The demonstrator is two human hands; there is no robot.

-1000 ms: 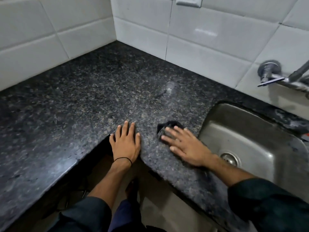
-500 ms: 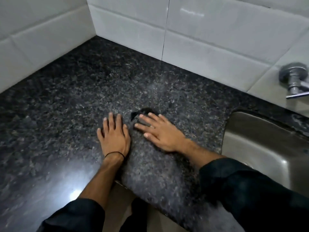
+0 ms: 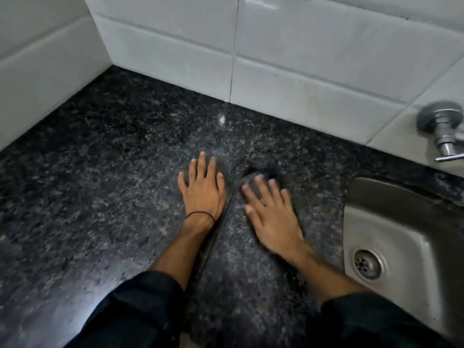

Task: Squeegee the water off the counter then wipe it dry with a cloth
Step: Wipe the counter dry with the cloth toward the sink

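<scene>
The dark speckled granite counter (image 3: pixel 100 187) fills the head view. My right hand (image 3: pixel 272 212) lies flat, fingers spread, pressing a small dark cloth (image 3: pixel 266 172) onto the counter; only the cloth's far edge shows beyond my fingertips. Just to its left, my left hand (image 3: pixel 202 189) rests palm down on the counter with fingers apart and nothing in it. A thin black band circles that wrist. No squeegee is in view.
A steel sink (image 3: pixel 391 237) with a round drain (image 3: pixel 366 263) is set into the counter at the right. A chrome tap valve (image 3: pixel 442 129) juts from the white tiled wall (image 3: pixel 288 59). The tiles meet in a corner at the back left. A seam (image 3: pixel 216 237) runs between my hands.
Both hands have slid away from the counter's front edge toward the back wall, the right one pushing the cloth along. The view has tilted down and closer.
</scene>
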